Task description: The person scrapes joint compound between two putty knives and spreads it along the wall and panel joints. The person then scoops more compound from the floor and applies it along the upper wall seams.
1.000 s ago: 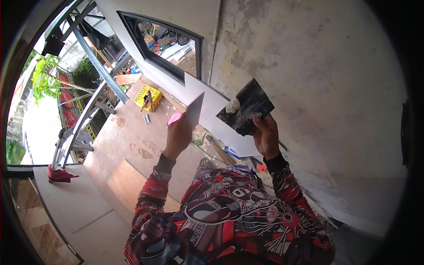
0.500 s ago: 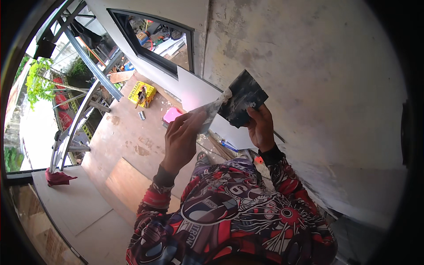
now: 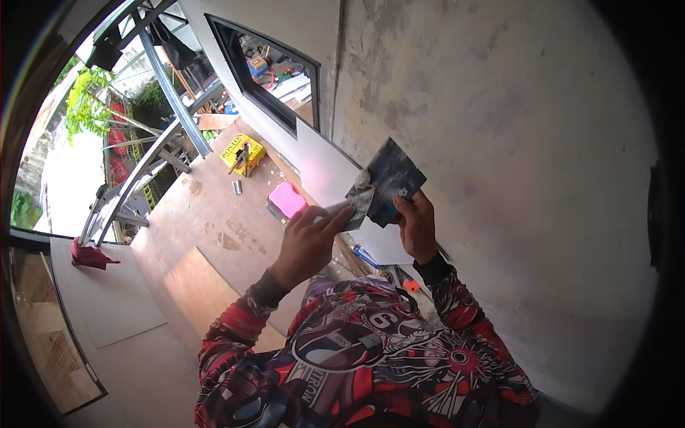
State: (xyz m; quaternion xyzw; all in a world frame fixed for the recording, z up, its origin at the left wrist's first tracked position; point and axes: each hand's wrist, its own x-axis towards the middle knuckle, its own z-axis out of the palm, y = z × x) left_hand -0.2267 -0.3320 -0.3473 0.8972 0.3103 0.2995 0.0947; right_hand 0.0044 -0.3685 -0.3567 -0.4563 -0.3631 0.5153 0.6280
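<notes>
In front of my chest, my right hand (image 3: pixel 419 228) grips a dark, square putty blade (image 3: pixel 396 178) by its lower edge, thumb on its face. The blade is smeared with pale filler. My left hand (image 3: pixel 307 246) is closed on a smaller, lighter putty knife (image 3: pixel 361 205), its fingers laid along the blade. That knife's edge meets the left side of the dark blade. A grey-white lump of putty (image 3: pixel 363 178) sits where the two meet. The handles, if any, are hidden.
A stained, plastered wall (image 3: pixel 492 157) rises close on my right. On the floor lie a pink container (image 3: pixel 287 199), a yellow box (image 3: pixel 243 153) with tools on it, a small can (image 3: pixel 237 187) and a plywood sheet (image 3: pixel 202 285). A red cloth (image 3: pixel 93 255) hangs near metal framing.
My left hand has lowered its putty knife along the edge of the dark blade, and the lump of putty stands out more. The dark blade sits slightly lower; the whole view has shifted a little.
</notes>
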